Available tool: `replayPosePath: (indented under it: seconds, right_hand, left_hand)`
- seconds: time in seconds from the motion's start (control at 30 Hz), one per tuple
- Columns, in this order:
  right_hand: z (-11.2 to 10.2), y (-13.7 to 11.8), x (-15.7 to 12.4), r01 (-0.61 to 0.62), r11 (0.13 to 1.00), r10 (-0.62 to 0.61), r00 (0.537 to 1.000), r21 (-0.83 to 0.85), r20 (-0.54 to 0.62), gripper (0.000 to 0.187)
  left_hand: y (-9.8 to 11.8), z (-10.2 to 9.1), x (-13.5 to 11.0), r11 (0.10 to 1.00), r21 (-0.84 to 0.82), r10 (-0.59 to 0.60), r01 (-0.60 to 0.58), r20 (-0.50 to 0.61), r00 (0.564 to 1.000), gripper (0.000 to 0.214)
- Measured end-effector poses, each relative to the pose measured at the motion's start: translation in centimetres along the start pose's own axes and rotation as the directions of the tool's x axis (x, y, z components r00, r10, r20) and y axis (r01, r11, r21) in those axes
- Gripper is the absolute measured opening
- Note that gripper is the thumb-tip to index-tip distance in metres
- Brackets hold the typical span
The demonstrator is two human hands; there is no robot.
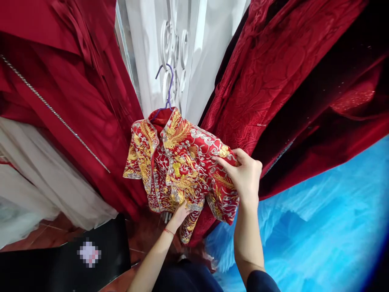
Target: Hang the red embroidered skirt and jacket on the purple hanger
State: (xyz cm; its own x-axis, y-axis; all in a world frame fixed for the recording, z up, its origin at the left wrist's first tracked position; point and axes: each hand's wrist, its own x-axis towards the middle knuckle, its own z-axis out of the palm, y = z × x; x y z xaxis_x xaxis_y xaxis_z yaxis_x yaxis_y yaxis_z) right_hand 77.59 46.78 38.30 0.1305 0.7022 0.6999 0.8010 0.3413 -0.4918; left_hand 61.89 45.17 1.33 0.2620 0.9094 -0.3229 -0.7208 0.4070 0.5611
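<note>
A small red jacket (179,162) with gold and silver embroidery hangs on a purple hanger (166,87) at the centre. My right hand (244,176) pinches the jacket's right shoulder and sleeve. My left hand (179,215), with a red thread at the wrist, grips the jacket's lower hem from beneath; its fingers are partly hidden in the cloth.
Dark red gowns hang close on the left (69,97) and right (288,81). A white ornate grille (176,44) stands behind. Blue tulle (319,227) fills the lower right, white fabric (36,182) the lower left, above a black object (60,263) on a reddish tiled floor.
</note>
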Motion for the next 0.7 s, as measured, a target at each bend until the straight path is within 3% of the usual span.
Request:
replayPosePath:
  seconds: [0.13, 0.3, 0.47, 0.53, 0.7]
  right_hand:
    - [-0.2, -1.5, -2.7, -0.057, 0.998, 0.054, 0.993, -0.022, -0.105, 0.049]
    - [1.5, -0.2, -4.3, -0.100, 0.993, 0.098, 0.995, -0.069, -0.021, 0.054]
    - [2.4, 0.6, -4.2, -0.006, 0.990, -0.033, 0.962, -0.141, -0.273, 0.052]
    - [3.1, 1.0, -4.1, 0.010, 0.980, -0.074, 0.947, -0.201, -0.311, 0.050]
    - [4.9, 2.7, -4.0, -0.103, 0.934, 0.051, 0.986, -0.341, -0.160, 0.054]
  left_hand:
    - [-0.3, 0.0, 0.6, 0.999, -0.047, -0.016, 0.017, 0.022, 1.000, 0.028]
    - [-0.5, -1.4, -1.1, 0.997, -0.070, -0.017, 0.019, 0.029, 0.999, 0.029]
    - [0.0, -1.6, -1.2, 1.000, 0.005, 0.001, -0.001, -0.001, 1.000, 0.038]
    - [0.4, -1.4, -1.0, 0.997, 0.077, -0.006, 0.008, -0.024, 1.000, 0.037]
    - [3.2, -2.7, -2.4, 0.925, 0.367, -0.049, 0.096, -0.136, 0.990, 0.025]
